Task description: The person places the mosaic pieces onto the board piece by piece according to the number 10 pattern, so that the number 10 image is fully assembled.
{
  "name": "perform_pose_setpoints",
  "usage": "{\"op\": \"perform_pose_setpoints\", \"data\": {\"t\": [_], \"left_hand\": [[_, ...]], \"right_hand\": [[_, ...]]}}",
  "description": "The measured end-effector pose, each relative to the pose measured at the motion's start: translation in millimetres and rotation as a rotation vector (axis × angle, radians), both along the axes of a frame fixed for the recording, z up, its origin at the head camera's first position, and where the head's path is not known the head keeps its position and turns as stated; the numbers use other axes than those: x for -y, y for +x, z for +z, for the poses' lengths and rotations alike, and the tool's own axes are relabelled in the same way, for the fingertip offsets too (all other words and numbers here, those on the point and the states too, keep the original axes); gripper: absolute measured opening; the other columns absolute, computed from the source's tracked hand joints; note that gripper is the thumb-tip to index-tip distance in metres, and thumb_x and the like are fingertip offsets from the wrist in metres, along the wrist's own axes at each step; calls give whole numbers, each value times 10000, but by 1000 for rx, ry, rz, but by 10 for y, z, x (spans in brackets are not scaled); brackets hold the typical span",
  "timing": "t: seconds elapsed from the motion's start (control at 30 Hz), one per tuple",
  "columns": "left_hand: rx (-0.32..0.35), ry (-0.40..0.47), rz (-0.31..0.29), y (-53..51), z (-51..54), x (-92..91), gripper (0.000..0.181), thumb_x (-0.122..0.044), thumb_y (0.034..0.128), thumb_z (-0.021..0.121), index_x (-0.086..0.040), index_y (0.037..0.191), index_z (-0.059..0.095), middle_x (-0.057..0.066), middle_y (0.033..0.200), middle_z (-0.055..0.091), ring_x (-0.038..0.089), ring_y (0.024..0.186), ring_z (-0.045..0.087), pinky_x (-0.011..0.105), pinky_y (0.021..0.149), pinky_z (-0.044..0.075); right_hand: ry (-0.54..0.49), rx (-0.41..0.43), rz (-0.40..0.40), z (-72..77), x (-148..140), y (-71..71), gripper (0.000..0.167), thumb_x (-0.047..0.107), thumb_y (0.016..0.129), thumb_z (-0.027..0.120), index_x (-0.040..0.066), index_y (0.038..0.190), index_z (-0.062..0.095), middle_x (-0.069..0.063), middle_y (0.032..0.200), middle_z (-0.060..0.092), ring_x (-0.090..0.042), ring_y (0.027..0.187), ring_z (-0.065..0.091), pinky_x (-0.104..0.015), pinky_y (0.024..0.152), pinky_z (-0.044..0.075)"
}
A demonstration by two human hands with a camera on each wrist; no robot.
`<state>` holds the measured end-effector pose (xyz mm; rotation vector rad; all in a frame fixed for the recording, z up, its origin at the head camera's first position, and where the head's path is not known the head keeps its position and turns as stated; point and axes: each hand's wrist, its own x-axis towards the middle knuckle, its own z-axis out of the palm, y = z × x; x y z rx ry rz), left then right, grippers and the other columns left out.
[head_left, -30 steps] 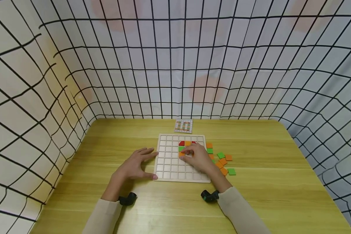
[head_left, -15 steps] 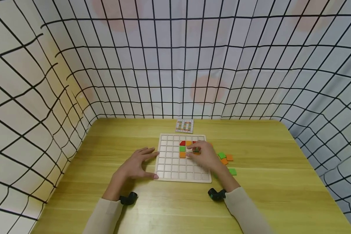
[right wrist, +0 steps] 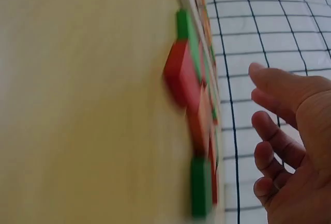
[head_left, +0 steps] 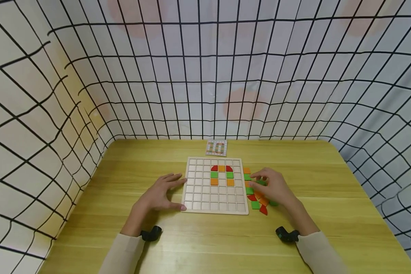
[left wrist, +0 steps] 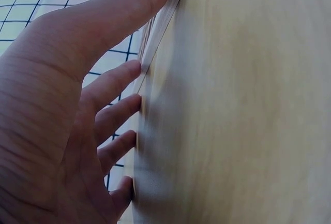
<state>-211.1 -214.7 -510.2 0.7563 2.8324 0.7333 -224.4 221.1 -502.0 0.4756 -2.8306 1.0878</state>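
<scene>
The board [head_left: 215,191] lies between the outspread left hand [head_left: 161,193] (touching its edge) and the released right hand [head_left: 273,186].

A yellowish wood-grain table [head_left: 205,249] stands before a black-gridded white backdrop [head_left: 193,91] with faint pinkish patches [head_left: 242,108].

Head camera: high, facing forward-down over wooden tabletop [head_left: 198,247]. Wrist cameras [head_left: 151,233]: low, close, looking along it; right shares coloured tiles [right wrist: 182,74] with head.
</scene>
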Motion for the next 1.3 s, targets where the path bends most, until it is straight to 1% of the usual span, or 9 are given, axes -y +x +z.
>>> {"op": "perform_pose_setpoints", "data": {"t": [0.13, 0.3, 0.4, 0.5, 0.63, 0.77, 0.93, 1.1, 1.3], "left_hand": [[-1, 2, -1, 3, 2, 0, 982, -668, 716, 835, -268, 1546, 496, 88, 1659, 382, 405, 1540, 296, 714, 1178, 287], [-7, -1, -3, -1, -3, 2, 975, -664, 719, 834, -267, 1544, 500, 82, 1658, 385, 402, 1540, 299, 707, 1183, 286], [1, -7, -3, -9, -6, 1, 978, -666, 718, 835, -282, 1549, 491, 71, 1663, 376, 391, 1546, 290, 700, 1187, 286], [7, -13, -1, -15, -7, 1, 986, -672, 717, 834, -296, 1556, 478, 63, 1668, 368, 383, 1550, 285, 698, 1186, 292], [8, -15, -9, -16, 0, -2, 994, -670, 719, 834, -292, 1562, 468, 70, 1670, 362, 388, 1550, 281, 698, 1185, 292], [6, -10, -12, -6, 9, -1, 992, -668, 720, 835, -272, 1557, 479, 89, 1663, 373, 404, 1543, 288, 707, 1180, 292], [0, -12, -8, -1, 14, -9, 988, -673, 720, 831, -276, 1555, 482, 81, 1663, 374, 404, 1541, 293, 707, 1178, 295], [-2, -14, -7, -2, 2, -8, 990, -677, 722, 828, -279, 1557, 477, 83, 1664, 372, 406, 1539, 294, 708, 1174, 301], [-5, -14, -7, -2, -5, 1, 994, -686, 718, 825, -283, 1558, 476, 77, 1664, 373, 399, 1545, 289, 701, 1184, 291]], "right_hand": [[53, -10, 2, -36, -203, 81, 298, 359, 901, 812, 147, 1110, 791, 23, 942, 669, -198, 875, 564, -326, 755, 475], [87, -31, 32, -35, -423, 184, 304, 372, 887, 823, 172, 1114, 788, 43, 966, 686, -175, 918, 593, -393, 828, 515], [96, -44, 55, -70, -557, 248, 315, 377, 868, 840, 204, 1125, 788, 57, 985, 685, -147, 920, 590, -367, 820, 512], [108, -25, 73, -110, -676, 312, 355, 415, 852, 847, 240, 1153, 777, 78, 1006, 667, -121, 928, 574, -342, 816, 505], [138, -5, 96, -154, -806, 386, 405, 463, 831, 853, 286, 1183, 760, 134, 1065, 674, -81, 995, 599, -373, 884, 526], [161, -31, 129, -209, -917, 425, 418, 452, 819, 865, 305, 1195, 755, 181, 1103, 676, -47, 1042, 609, -352, 925, 529], [142, -53, 147, -256, -989, 440, 373, 406, 825, 870, 298, 1166, 766, 194, 1091, 676, -18, 1028, 607, -293, 913, 522], [118, -35, 136, -290, -967, 434, 362, 392, 849, 852, 269, 1179, 770, 151, 1051, 684, -22, 941, 597, -270, 837, 514], [101, -2, 115, -292, -918, 432, 254, 407, 867, 832, 351, 1108, 777, 176, 1067, 678, -27, 982, 599, -302, 871, 514]]}}
